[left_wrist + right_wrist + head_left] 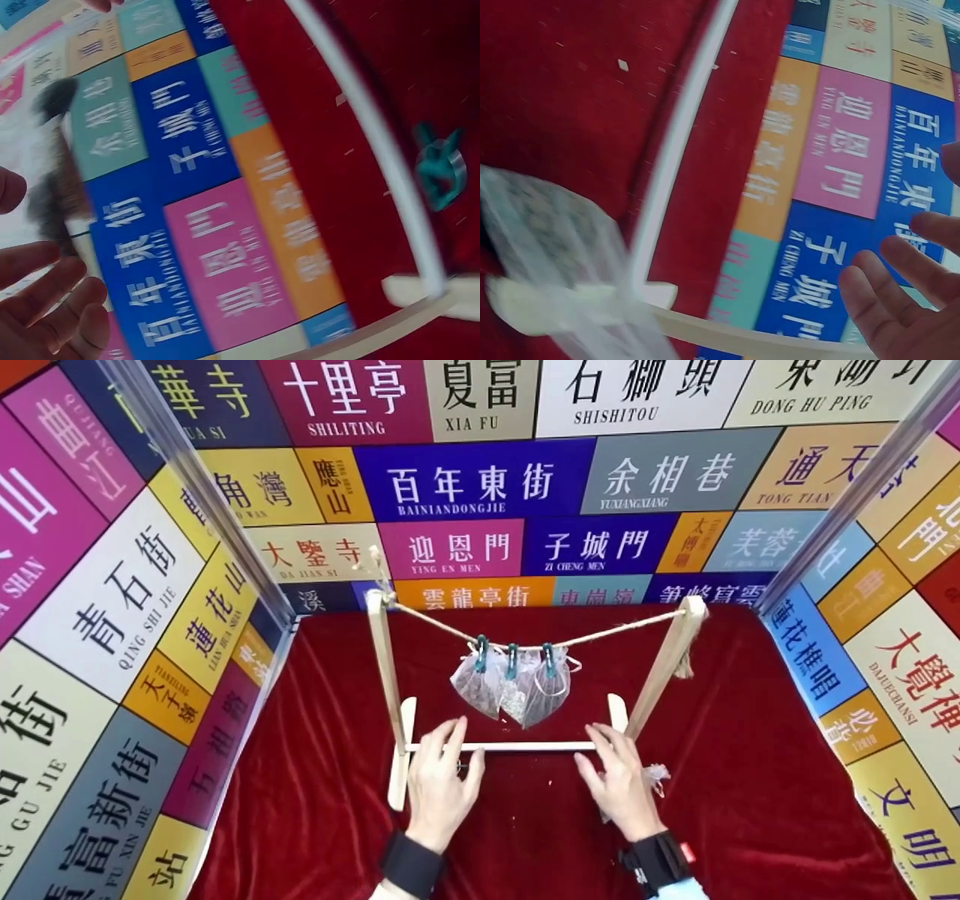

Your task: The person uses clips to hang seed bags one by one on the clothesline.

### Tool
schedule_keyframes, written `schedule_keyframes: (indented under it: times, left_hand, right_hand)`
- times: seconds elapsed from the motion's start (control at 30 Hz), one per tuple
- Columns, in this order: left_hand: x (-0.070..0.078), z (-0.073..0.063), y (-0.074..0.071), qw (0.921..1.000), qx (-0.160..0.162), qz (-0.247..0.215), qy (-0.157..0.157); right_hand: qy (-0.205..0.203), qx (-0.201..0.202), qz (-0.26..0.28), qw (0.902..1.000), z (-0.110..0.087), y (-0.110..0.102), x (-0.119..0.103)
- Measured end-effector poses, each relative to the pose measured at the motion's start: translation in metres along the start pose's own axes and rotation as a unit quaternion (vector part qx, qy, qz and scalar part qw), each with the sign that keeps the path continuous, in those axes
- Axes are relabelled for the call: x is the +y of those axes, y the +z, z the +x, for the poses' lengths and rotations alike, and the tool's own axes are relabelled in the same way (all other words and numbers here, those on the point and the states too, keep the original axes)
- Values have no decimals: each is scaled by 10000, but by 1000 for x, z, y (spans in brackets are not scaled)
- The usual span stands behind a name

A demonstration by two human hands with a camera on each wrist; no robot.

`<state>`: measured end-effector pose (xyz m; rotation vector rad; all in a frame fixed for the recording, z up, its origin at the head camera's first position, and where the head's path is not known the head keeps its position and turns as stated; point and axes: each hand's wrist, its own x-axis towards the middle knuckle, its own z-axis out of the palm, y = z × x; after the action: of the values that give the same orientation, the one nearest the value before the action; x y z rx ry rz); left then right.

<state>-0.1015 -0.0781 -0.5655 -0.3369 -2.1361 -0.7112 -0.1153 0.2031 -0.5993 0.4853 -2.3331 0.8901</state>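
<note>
A wooden frame [390, 667] stands upright, with a string [622, 628] slung between its two posts. Teal clothespins [512, 660] fasten several sheer white pouches [546, 694] to the string's middle. My left hand [442, 780] hovers over the left end of the lower crossbar [529, 747], fingers loosely bent. At its right end is my right hand [619, 784], relaxed with spread fingers. In both wrist views the fingers grip nothing. A loose teal clothespin [441, 169] lies by the crossbar. Beside my right hand is another sheer pouch [555, 217] with greyish contents.
Dark red cloth [750, 780] covers the surface, with small pale bits scattered on it. Walls of colourful sign panels [472, 480] close off the back and sides. A blurred dark shape [56, 165] shows near the left fingers.
</note>
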Motion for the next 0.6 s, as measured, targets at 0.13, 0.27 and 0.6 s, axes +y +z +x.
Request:
schedule_keyframes:
  times: [0.13,0.27,0.6]
  left_hand:
    - [-2,-22,9,9992,-221,149,-293]
    - [-3,-41,14,9965,-488,292,-618]
    - [-10,-64,23,9904,-812,585,-952]
  right_hand:
    - [-19,49,-49,10000,-12,11,3]
    - [2,46,-200,9998,-21,20,6]
    - [198,-134,-124,9996,-36,35,1]
